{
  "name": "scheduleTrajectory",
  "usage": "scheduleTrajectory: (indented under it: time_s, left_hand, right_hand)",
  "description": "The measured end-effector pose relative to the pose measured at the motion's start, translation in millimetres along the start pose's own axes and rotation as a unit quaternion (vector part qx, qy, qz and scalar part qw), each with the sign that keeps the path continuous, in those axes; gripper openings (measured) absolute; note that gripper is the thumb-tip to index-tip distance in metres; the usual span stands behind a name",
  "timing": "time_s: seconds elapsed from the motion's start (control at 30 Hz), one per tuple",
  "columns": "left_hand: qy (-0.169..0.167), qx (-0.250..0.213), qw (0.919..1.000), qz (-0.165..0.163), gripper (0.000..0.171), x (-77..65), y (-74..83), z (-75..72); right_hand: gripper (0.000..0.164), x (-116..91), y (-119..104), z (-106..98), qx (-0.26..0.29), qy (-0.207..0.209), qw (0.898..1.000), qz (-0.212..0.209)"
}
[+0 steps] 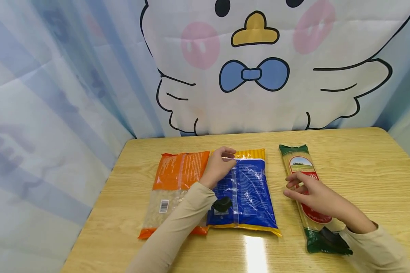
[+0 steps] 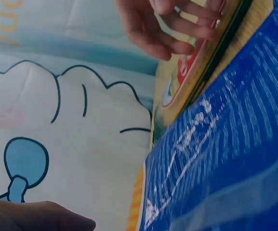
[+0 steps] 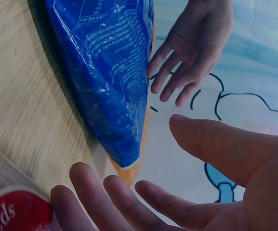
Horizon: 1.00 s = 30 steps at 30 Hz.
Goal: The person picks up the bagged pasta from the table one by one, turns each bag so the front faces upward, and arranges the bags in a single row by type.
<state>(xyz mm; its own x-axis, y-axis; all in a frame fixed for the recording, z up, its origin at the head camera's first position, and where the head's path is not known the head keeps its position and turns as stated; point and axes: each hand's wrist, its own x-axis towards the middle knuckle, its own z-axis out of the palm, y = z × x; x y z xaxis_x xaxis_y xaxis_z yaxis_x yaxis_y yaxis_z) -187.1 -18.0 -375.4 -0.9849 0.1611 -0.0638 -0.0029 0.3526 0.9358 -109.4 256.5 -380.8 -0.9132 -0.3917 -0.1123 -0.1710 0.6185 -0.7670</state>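
Observation:
Three food packages lie side by side on the wooden table. My left hand (image 1: 219, 167) hovers over the upper left part of a blue bag with yellow ends (image 1: 254, 193), its fingers loosely extended and holding nothing. Its thumb shows at the bottom of the left wrist view. My right hand (image 1: 316, 195) is above a long spaghetti packet (image 1: 302, 163) with green ends and a red label, hiding part of that label. In the right wrist view its fingers (image 3: 124, 202) are spread, with nothing between them and the thumb.
An orange and clear bag (image 1: 182, 170) with a barcode lies left of the blue bag, partly covered by my left sleeve (image 1: 181, 223). The wooden table (image 1: 362, 159) meets a curtain (image 1: 253, 110) with a cartoon bird behind it.

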Motion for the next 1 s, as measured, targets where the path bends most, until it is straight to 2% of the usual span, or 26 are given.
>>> scheduleTrajectory:
  time_s: [0.2,0.33,0.57,0.8,1.0]
  left_hand:
    - [0.006,0.002,1.0000,-0.008,0.032,-0.7,-6.8,-13.0]
    - [0.021,0.009,0.9996,-0.015,0.033,-1.4,-8.6,-21.2]
    - [0.035,0.012,0.9989,-0.028,0.030,-4.3,-13.1,-32.3]
    - [0.024,0.027,0.9980,-0.051,0.034,-5.2,-17.4,-39.6]
    - [0.011,0.052,0.9968,-0.060,0.037,-5.0,-19.6,-41.5]
  right_hand:
    - [0.048,4,-4,5,0.006,-0.009,1.000,-0.007]
    - [0.050,4,-8,7,0.011,-0.012,1.000,-0.010]
    - [0.053,6,-10,11,0.039,-0.029,0.999,0.001]
    - [0.053,10,-13,16,0.057,-0.042,0.997,0.007]
    - [0.054,11,-15,21,0.050,-0.049,0.998,0.010]
